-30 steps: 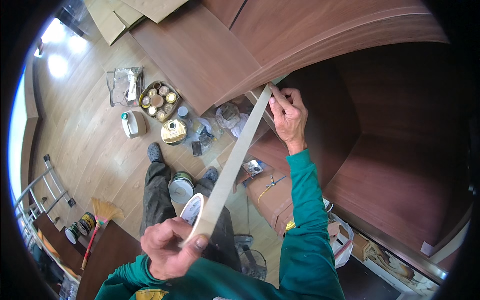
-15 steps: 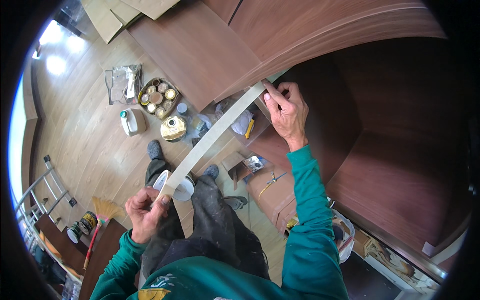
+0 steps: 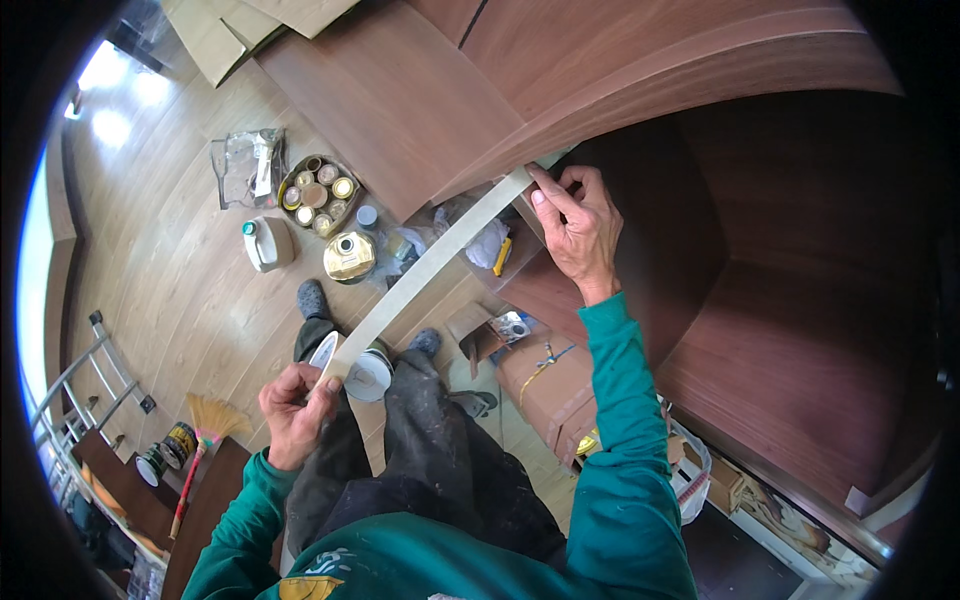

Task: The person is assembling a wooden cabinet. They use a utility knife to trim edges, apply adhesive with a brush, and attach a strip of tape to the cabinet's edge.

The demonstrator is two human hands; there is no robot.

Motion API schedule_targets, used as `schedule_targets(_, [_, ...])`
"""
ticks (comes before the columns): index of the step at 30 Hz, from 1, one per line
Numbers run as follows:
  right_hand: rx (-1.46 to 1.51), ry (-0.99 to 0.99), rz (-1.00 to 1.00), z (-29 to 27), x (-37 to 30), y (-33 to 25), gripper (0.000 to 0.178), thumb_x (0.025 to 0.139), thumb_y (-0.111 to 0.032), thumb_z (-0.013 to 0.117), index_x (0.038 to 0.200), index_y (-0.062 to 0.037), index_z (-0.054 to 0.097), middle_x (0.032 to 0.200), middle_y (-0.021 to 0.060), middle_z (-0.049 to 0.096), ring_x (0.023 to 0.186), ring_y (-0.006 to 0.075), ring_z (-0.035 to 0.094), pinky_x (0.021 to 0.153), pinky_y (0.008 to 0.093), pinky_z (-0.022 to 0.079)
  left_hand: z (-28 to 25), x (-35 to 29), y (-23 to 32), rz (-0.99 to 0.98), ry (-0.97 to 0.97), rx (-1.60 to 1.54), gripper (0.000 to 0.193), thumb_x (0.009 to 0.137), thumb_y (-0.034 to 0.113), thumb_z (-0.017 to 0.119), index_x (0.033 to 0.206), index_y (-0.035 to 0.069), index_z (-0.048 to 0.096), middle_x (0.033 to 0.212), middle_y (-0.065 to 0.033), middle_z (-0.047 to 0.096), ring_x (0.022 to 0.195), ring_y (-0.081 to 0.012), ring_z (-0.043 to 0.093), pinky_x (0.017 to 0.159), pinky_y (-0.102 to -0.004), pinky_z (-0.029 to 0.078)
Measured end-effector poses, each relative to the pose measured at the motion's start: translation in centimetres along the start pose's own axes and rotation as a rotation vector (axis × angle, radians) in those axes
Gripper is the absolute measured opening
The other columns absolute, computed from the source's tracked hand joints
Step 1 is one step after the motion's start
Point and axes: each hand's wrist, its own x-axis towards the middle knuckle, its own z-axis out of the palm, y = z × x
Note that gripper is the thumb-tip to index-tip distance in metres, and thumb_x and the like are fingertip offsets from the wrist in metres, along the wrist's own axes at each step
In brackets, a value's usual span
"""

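A long strip of pale masking tape stretches taut on a diagonal between my two hands. My left hand is closed on its lower end, thumb pressed on the tape, with the roll just above the fingers. At the upper end, my right hand pinches the strip between thumb and fingers, beside the corner of the brown wood-grain cabinet. Whether the tape touches the cabinet edge there I cannot tell.
On the floor stand a tray of small cans, a plastic jug and a gold can. A bucket is between my legs. Right of them lies a tied cardboard box. A broom and ladder are at left.
Both hands have shifted very slightly to the right, with the tape still stretched between them. The view has tilted a little.
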Motion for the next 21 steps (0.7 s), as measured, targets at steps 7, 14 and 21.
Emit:
schedule_targets(7, [-0.047, -0.013, -0.034, -0.1, -0.4, -0.2, 0.026, 0.091, -0.028, 0.070, 0.115, -0.0237, 0.079, 0.099, 0.0098, 0.064, 0.086, 0.0303, 0.065, 0.072, 0.0429, 0.055, -0.7, 1.2, -2.3, -0.023, -0.024, 0.136, 0.014, 0.093, 0.013, 0.071, 0.088, 0.000, 0.070, 0.072, 0.0007, 0.063, 0.065, -0.0071, 0.058, 0.058, -0.0259, 0.046])
schedule_targets(14, [-0.019, -0.049, -0.104, -1.6, -0.7, -1.7, 0.030, 0.090, -0.015, 0.068, 0.119, -0.0130, 0.075, 0.097, 0.0120, 0.055, 0.089, 0.0323, 0.060, 0.072, 0.0468, 0.050, 0.6, 3.4, -7.0, -0.050, -0.206, 0.391, 0.031, 0.097, 0.031, 0.070, 0.105, 0.001, 0.073, 0.087, -0.0185, 0.072, 0.080, -0.0248, 0.069, 0.075, -0.0388, 0.054])
schedule_targets(21, [-0.033, -0.081, -0.061, -0.9, -1.0, -2.4, 0.032, 0.086, -0.011, 0.068, 0.117, -0.0137, 0.075, 0.096, 0.0115, 0.055, 0.086, 0.0325, 0.060, 0.071, 0.0465, 0.050, 5.7, 9.2, -14.0, -0.155, -0.403, 0.592, 0.039, 0.094, 0.032, 0.060, 0.118, 0.001, 0.066, 0.105, -0.0247, 0.071, 0.102, -0.0428, 0.067, 0.090, -0.0488, 0.051])
